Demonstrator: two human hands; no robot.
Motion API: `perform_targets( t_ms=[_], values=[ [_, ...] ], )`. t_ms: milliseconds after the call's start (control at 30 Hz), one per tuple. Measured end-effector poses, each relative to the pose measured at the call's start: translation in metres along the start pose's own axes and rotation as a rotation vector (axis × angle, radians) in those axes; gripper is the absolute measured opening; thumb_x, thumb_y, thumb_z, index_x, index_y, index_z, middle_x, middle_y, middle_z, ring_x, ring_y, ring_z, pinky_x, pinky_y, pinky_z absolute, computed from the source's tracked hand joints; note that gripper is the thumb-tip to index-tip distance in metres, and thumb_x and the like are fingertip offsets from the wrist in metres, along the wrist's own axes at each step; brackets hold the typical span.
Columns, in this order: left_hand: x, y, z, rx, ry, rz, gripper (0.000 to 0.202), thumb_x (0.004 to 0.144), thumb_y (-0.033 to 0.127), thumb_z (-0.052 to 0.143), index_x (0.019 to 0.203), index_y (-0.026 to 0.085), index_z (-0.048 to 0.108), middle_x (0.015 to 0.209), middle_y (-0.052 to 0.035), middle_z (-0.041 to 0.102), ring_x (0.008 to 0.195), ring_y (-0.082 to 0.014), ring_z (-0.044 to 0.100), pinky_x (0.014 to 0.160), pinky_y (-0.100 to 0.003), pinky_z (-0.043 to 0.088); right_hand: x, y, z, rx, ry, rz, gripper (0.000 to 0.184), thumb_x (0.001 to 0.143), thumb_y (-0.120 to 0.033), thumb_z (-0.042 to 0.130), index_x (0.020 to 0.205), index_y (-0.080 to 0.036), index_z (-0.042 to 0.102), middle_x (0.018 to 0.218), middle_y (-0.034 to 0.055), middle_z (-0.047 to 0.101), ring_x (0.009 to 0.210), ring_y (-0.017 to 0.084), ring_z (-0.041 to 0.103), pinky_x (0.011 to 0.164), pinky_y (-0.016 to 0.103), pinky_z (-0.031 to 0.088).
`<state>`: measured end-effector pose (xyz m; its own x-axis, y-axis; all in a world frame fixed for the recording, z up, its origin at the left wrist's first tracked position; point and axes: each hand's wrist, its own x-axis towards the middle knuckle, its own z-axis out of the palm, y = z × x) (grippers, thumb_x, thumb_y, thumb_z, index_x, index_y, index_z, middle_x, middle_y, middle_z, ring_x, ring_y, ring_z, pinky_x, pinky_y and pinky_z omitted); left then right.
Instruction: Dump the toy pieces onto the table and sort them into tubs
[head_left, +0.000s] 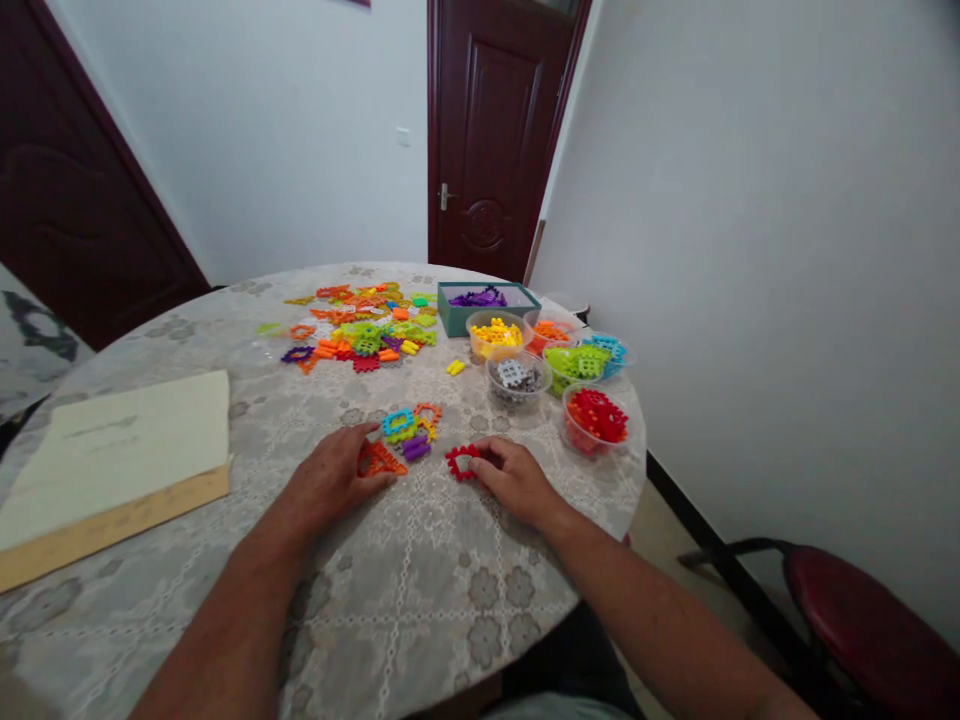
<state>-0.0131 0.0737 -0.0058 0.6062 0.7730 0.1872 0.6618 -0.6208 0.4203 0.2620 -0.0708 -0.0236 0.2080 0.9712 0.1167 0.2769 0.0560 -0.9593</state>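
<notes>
Pinching a red piece (454,468) near its right edge, the right hand (517,482) has thumb and fingers brought together on it. The piece is a flat, bright red frame with a hole through the middle and blunt teeth all round its outer edge. By the left hand lies an orange piece (382,460), roughly three-sided, with a lattice of small openings. Ahead of it are a blue piece (397,413), a square toothed frame overlapping a green piece (405,433), and a stubby purple piece (416,449).

A pale sheet (142,420) at the left of the table (420,580) bears faint grey marks, too small to read; the brown strip (120,525) along its near edge has marks that are equally unclear.

The red piece is at the right hand's fingertips, just above or on the cloth, its left part projecting toward the purple piece, a gap between them. The left hand (330,472) curves about the orange piece, thumb and fingers well apart, the piece between them; whether it is gripped or merely touched, I cannot tell. Farther off are a mixed pile (367,335), bowls sorted by colour and a green box (457,320) of purple pieces.
</notes>
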Motion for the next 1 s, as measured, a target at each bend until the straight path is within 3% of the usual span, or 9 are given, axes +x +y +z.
perform_targets(
  t_ms=[100,233,400,633,867,1000],
  values=[
    [-0.001,0.006,-0.006,-0.081,0.095,0.017,0.070,0.082,0.053,0.074,0.141,0.021,0.055,0.119,-0.0102,0.068,0.105,-0.0286,0.067,0.090,-0.042,0.056,-0.001,-0.004,0.000,0.078,-0.002,0.048,0.022,0.089,-0.038,0.071,0.102,-0.020,0.074,0.082,0.0019,0.070,0.068,0.013,0.059,0.059,0.025,0.047],
    [-0.008,0.032,-0.009,-0.154,0.230,0.156,0.071,0.086,0.045,0.075,0.148,0.025,0.046,0.125,-0.0094,0.065,0.113,-0.0271,0.063,0.101,-0.046,0.053,-0.005,-0.012,0.001,0.269,-0.035,0.156,0.028,0.088,-0.046,0.073,0.096,-0.019,0.069,0.069,-0.0001,0.067,0.057,0.013,0.058,0.054,0.025,0.049],
    [-0.013,0.057,0.007,-0.227,0.212,0.274,0.095,0.084,0.033,0.081,0.162,0.033,0.027,0.127,-0.0085,0.065,0.117,-0.0269,0.061,0.103,-0.048,0.052,-0.004,-0.006,0.008,0.439,-0.091,0.215,0.034,0.086,-0.051,0.077,0.095,-0.019,0.069,0.074,0.0026,0.071,0.060,0.014,0.064,0.051,0.023,0.050],
    [-0.009,0.060,0.029,-0.193,0.175,0.412,0.104,0.085,0.041,0.081,0.166,0.033,0.016,0.133,-0.0119,0.065,0.121,-0.0310,0.061,0.103,-0.052,0.053,0.001,-0.001,0.011,0.609,-0.009,0.274,0.040,0.082,-0.054,0.083,0.093,-0.018,0.070,0.088,0.0056,0.075,0.053,0.010,0.060,0.045,0.021,0.048],
    [-0.012,0.076,0.035,-0.071,0.245,0.543,0.101,0.090,0.045,0.076,0.167,0.030,0.012,0.137,-0.0160,0.061,0.125,-0.0315,0.061,0.104,-0.050,0.054,-0.005,-0.010,0.017,0.373,-0.091,0.211,0.039,0.085,-0.054,0.079,0.097,-0.018,0.069,0.071,0.0009,0.069,0.056,0.013,0.063,0.049,0.024,0.052],
    [-0.014,0.086,0.038,-0.013,0.293,0.595,0.091,0.095,0.045,0.068,0.166,0.031,0.013,0.131,-0.0154,0.061,0.119,-0.0290,0.063,0.100,-0.047,0.056,-0.005,-0.014,0.017,0.353,-0.135,0.203,0.046,0.086,-0.050,0.078,0.119,-0.020,0.066,0.073,-0.0017,0.067,0.053,0.012,0.059,0.047,0.023,0.048]
  ],
)
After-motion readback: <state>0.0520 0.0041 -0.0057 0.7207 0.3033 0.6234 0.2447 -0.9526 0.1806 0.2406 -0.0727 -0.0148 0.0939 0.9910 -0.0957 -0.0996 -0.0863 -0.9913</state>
